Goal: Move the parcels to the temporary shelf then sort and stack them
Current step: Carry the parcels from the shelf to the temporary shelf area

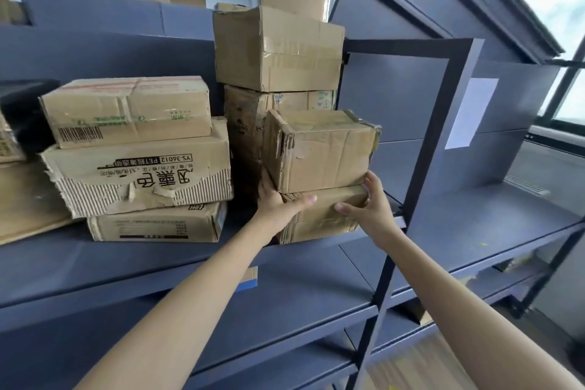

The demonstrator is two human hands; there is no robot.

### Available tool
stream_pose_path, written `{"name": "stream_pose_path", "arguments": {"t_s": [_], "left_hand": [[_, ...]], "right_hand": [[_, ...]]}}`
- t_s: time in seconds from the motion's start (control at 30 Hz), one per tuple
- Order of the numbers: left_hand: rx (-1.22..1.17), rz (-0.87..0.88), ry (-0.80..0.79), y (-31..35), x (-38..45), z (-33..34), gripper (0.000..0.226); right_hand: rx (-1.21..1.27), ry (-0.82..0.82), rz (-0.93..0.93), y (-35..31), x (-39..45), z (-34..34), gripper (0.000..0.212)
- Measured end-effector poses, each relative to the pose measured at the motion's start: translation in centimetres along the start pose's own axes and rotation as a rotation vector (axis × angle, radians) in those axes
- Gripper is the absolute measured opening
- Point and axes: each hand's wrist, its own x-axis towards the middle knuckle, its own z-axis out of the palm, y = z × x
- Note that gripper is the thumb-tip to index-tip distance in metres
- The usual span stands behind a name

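A worn cardboard parcel (pixel 319 149) sits on top of a lower crumpled parcel (pixel 319 218) near the front edge of the dark grey shelf (pixel 158 260). My left hand (pixel 278 203) grips the left side at the seam between the two boxes, thumb laid across the lower one's front. On the right side my right hand (pixel 370 203) holds the same seam, thumb on the lower box. Behind them rises a taller stack with a large taped box (pixel 275 51) on top.
To the left stands a stack of three parcels: a barcode box (pixel 126 111), a torn printed box (pixel 139 174) and a flat box (pixel 155 225). A dark upright post (pixel 427 149) stands just right of my hands. The neighbouring shelf bay (pixel 493 218) lies to the right.
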Motion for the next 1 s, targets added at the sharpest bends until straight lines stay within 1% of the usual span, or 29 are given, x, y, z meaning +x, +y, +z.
{"name": "stream_pose_path", "arguments": {"t_s": [0.13, 0.27, 0.37, 0.47, 0.57, 0.67, 0.83, 0.93, 1.0], "left_hand": [[0.031, 0.033, -0.040, -0.3, -1.5, -0.6, 0.137], [-0.002, 0.109, 0.008, -0.1, -2.9, -1.3, 0.128], [-0.002, 0.139, 0.017, 0.0, -3.8, -2.3, 0.130], [-0.014, 0.159, 0.000, 0.5, -4.6, -3.3, 0.132], [0.007, 0.176, 0.028, 1.3, -5.3, -4.3, 0.130], [-0.002, 0.214, 0.051, 2.3, -6.1, -5.5, 0.134], [-0.012, 0.275, 0.094, 3.9, -7.9, -8.2, 0.128], [0.001, 0.273, 0.111, 5.1, -9.3, -10.3, 0.132], [-0.029, 0.281, 0.118, 6.1, -10.4, -12.0, 0.129]], "right_hand": [[-0.050, 0.061, -0.007, -0.4, -1.6, 0.4, 0.076], [-0.051, 0.113, -0.030, -1.1, -3.1, 1.2, 0.073], [-0.038, 0.130, -0.047, -1.6, -4.2, 1.8, 0.067], [-0.005, 0.146, -0.070, -2.6, -4.9, 2.2, 0.070], [0.009, 0.142, -0.107, -3.8, -5.4, 2.5, 0.071], [0.007, 0.140, -0.153, -5.3, -5.9, 3.1, 0.068], [0.044, 0.119, -0.194, -8.3, -6.7, 4.2, 0.069], [0.045, 0.098, -0.232, -10.5, -7.1, 5.3, 0.073], [0.059, 0.073, -0.268, -12.0, -7.1, 6.0, 0.077]]}}
